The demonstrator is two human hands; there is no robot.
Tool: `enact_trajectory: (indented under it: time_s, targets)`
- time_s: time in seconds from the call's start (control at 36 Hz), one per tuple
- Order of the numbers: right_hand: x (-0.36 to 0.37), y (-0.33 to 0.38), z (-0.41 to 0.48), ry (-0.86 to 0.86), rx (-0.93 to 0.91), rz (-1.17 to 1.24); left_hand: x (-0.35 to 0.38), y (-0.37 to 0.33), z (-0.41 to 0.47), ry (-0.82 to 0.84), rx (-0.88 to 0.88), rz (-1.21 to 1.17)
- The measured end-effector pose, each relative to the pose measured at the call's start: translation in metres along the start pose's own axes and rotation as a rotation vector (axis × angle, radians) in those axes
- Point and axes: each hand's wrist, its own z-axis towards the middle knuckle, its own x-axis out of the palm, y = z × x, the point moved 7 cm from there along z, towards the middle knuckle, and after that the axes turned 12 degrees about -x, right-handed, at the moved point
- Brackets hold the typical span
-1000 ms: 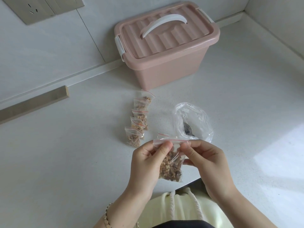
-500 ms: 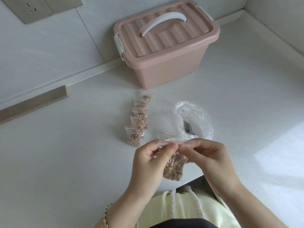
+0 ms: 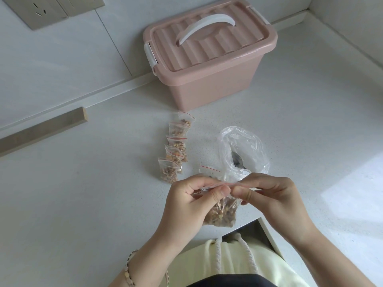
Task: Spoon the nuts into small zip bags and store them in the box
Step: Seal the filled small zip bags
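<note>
hands (image 3: 186,201) (image 3: 273,195) drew together atop the nut-packed zip bag (image 3: 222,213).

Box (image 3: 207,88): pink plastic, smooth, satin; lid ribbed. Handle (image 3: 205,25): white plastic, smooth. Counter (image 3: 83,204): pale speckled stone-look, smooth, matt. Held bag (image 3: 230,204) and row of bags (image 3: 176,141): thin clear plastic film, glossy, creased. Nuts (image 3: 217,216): rough, matt brown. Big bag (image 3: 248,141): clear film, crumpled, shiny. Spoon (image 3: 237,161): dark, glossy, looks metal. Wall (image 3: 62,59): smooth tile, faint sheen. Strip (image 3: 41,127): wood-look, matt. Cords (image 3: 217,255): braided white rope. Top (image 3: 238,264): pale matt cloth.
</note>
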Motion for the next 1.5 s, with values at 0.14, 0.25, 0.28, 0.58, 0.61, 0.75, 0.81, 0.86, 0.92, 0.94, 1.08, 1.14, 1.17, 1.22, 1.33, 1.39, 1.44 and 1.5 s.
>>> enact_trajectory:
  time_s: [0.14,0.25,0.28,0.58,0.61,0.75,0.81,0.86,0.92,0.94,1.08,1.14,1.17,1.22,1.33,1.39,1.44,1.5]
  targets:
    - [0.000,-0.003,-0.001,0.009,-0.010,0.097,0.002,-0.004,-0.002,-0.010,0.050,0.018]
    - [0.001,-0.005,-0.004,0.021,-0.007,0.124,0.002,-0.006,-0.005,-0.030,0.073,0.033]
    - [0.001,-0.005,-0.004,0.017,-0.007,0.122,0.002,-0.005,-0.005,-0.031,0.067,0.035]
    - [-0.010,-0.014,-0.003,-0.066,0.067,0.219,-0.006,0.003,-0.003,-0.004,-0.098,-0.247]
    - [-0.009,-0.015,-0.003,-0.063,0.082,0.225,-0.007,0.002,-0.004,-0.008,-0.090,-0.237]
    - [-0.008,-0.021,-0.004,-0.075,0.119,0.233,-0.010,0.002,-0.005,-0.107,-0.062,-0.257]
    - [-0.007,-0.021,-0.005,-0.077,0.115,0.238,-0.011,0.000,-0.006,-0.148,-0.019,-0.224]
    - [-0.006,-0.020,-0.005,-0.077,0.099,0.242,-0.012,-0.001,-0.008,-0.177,0.011,-0.202]
    - [-0.005,-0.019,-0.005,-0.085,0.078,0.233,-0.011,-0.003,-0.011,-0.197,0.056,-0.130]
    - [-0.004,-0.017,-0.005,-0.088,0.068,0.228,-0.011,-0.002,-0.012,-0.211,0.080,-0.072]
    - [-0.001,-0.012,-0.004,-0.078,0.020,0.185,-0.009,0.000,-0.013,-0.233,0.077,-0.056]
    - [-0.005,-0.011,-0.004,-0.092,0.019,0.166,-0.008,0.001,-0.011,-0.176,0.046,-0.112]
    - [-0.006,-0.010,-0.003,-0.095,0.021,0.170,-0.008,0.001,-0.011,-0.145,0.038,-0.120]
    - [-0.004,-0.008,-0.003,-0.065,0.012,0.183,-0.008,0.001,-0.010,-0.104,0.009,-0.134]
    - [-0.003,-0.009,-0.004,-0.065,-0.005,0.203,-0.008,-0.001,-0.010,-0.091,0.015,-0.076]
    - [-0.002,-0.010,-0.004,-0.059,-0.002,0.214,-0.008,-0.001,-0.010,-0.089,0.040,-0.035]
    - [-0.001,-0.010,-0.004,-0.070,0.000,0.213,-0.008,-0.001,-0.011,-0.104,0.063,-0.011]
    - [0.000,-0.010,-0.004,-0.071,0.007,0.213,-0.007,-0.001,-0.011,-0.103,0.072,-0.016]
